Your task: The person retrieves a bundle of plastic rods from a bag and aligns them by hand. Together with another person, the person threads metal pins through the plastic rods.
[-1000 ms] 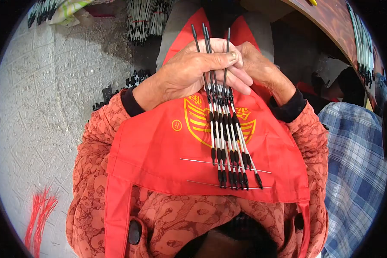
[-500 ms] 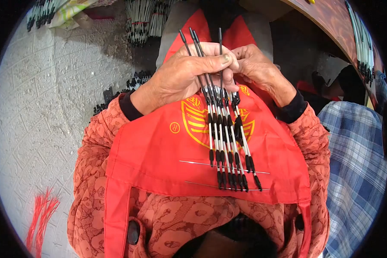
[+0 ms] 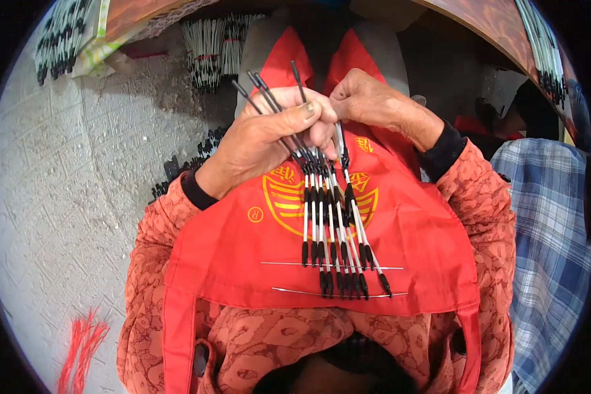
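A bunch of slender white rods with black sleeves hangs over the red apron on my lap. My left hand is closed around its upper part, and several black tips stick up past the thumb. Close against those fingertips, my right hand is curled in a pinch; what it grips, if anything, is hidden. Two thin metal needles run crosswise through the lower ends of the rods, one above the other. The rods fan out slightly towards the right.
Bundles of similar rods stand at the back, with more at the upper left and on the brown table at upper right. Red strands lie on the floor at lower left. Blue plaid cloth hangs at right.
The camera view has shifted. My left hand and the rods sit further left and lower in view. My right hand's fingers are curled more tightly, beside a rod on the right.
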Demonstrator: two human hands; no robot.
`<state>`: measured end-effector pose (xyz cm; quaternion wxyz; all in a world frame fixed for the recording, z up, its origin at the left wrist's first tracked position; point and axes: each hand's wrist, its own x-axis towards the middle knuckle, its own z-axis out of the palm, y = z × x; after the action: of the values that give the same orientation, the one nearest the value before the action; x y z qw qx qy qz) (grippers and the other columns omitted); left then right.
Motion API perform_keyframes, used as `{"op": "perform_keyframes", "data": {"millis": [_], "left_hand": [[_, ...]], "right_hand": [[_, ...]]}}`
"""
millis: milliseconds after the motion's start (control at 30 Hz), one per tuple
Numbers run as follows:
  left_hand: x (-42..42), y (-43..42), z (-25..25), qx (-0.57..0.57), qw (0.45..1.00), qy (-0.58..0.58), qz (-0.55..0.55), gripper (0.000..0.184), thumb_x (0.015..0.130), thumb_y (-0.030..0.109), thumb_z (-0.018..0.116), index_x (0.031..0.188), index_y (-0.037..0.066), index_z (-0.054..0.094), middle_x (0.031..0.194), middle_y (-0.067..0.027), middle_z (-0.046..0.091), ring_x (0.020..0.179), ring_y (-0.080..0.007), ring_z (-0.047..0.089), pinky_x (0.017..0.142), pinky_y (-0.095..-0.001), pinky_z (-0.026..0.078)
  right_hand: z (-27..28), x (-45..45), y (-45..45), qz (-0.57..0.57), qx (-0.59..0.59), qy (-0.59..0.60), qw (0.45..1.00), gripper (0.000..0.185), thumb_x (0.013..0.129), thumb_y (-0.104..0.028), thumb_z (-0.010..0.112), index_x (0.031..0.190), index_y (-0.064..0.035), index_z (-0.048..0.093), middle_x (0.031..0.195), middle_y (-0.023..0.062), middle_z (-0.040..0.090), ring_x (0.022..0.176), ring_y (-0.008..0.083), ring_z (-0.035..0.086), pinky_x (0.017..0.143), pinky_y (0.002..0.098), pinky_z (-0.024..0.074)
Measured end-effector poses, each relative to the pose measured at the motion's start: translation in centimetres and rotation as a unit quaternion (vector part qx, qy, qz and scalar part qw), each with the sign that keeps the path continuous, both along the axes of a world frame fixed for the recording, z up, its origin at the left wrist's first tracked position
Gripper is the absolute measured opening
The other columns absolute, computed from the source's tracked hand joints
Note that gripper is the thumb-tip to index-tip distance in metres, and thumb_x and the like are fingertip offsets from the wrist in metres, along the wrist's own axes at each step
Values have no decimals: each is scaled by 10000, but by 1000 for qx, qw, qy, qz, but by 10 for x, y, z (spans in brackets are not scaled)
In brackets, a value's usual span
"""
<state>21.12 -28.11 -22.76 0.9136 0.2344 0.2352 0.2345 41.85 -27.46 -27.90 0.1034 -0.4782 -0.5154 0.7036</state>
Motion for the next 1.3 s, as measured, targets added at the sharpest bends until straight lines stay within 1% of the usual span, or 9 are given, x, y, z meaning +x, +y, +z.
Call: {"op": "perform_keyframes", "data": {"millis": [100, 200, 400, 500, 567, 767, 833, 1067, 1300], "left_hand": [[2, -1, 2, 12, 1000, 9, 12, 227, 944, 227, 589, 933, 1, 609, 752, -75, 554, 776, -252, 594, 728, -390, 530], [3, 0, 3, 16, 1000, 20, 10, 238, 941, 234, 595, 917, -2, 612, 743, -72, 549, 764, -248, 592, 723, -392, 536], [4, 0, 5, 0, 1000, 20, 6, 252, 952, 231, 578, 943, -20, 605, 748, -62, 560, 782, -239, 617, 765, -400, 555], [-1, 2, -4, 2, 1000, -5, -6, 258, 970, 212, 549, 1018, -35, 606, 781, -61, 578, 815, -242, 644, 812, -411, 563], [2, 1, 1, 7, 1000, 30, -3, 263, 944, 251, 591, 943, -10, 613, 751, -65, 527, 751, -216, 565, 819, -445, 558], [0, -4, -1, -23, 999, 10, 38, 227, 975, 209, 536, 991, -5, 609, 785, -67, 530, 759, -211, 551, 834, -433, 558], [-3, -5, -10, -22, 999, -27, 41, 248, 983, 194, 525, 1050, -32, 600, 844, -70, 583, 813, -233, 630, 822, -394, 557], [-6, -5, -6, -41, 997, 56, 33, 215, 993, 206, 504, 1046, 14, 585, 881, -89, 580, 819, -227, 630, 757, -358, 558], [-4, -3, -8, -61, 998, 17, 30, 268, 994, 169, 493, 1133, -48, 567, 1013, -146, 640, 855, -216, 671, 774, -311, 558]], "right_hand": [[-2, -1, 1, 35, 63, -67, 995, 294, 702, -206, 741, 596, 38, 615, 525, 35, 493, 509, 112, 447, 472, 329, 361], [6, -3, 2, 48, 70, -49, 995, 241, 727, -175, 654, 679, 60, 641, 519, 43, 464, 530, 98, 428, 480, 332, 351], [2, -3, 4, 51, 46, -24, 997, 241, 730, -174, 657, 669, 58, 636, 532, 23, 479, 537, 103, 439, 486, 334, 352], [4, -3, 7, 32, -3, -11, 999, 221, 668, -146, 727, 709, 67, 684, 629, 47, 614, 594, 138, 542, 554, 301, 434], [-3, -2, 6, 3, -28, 12, 1000, 198, 681, -137, 728, 696, 53, 673, 640, 42, 610, 604, 131, 536, 559, 294, 430], [8, 0, 10, -130, -83, 98, 983, 105, 765, -37, 691, 719, 13, 611, 684, 69, 624, 659, 142, 579, 584, 269, 445], [19, 3, 13, -154, -92, 105, 978, 86, 775, 7, 666, 730, 12, 592, 697, 80, 633, 670, 154, 599, 595, 262, 458], [23, 5, 15, -168, 11, 170, 971, 200, 842, -129, 736, 838, -7, 578, 677, 33, 614, 519, 47, 544, 437, 184, 419], [35, 7, 19, -131, 82, 219, 963, 177, 881, -134, 692, 928, -20, 565, 669, 25, 610, 502, 42, 547, 442, 161, 428]]}}
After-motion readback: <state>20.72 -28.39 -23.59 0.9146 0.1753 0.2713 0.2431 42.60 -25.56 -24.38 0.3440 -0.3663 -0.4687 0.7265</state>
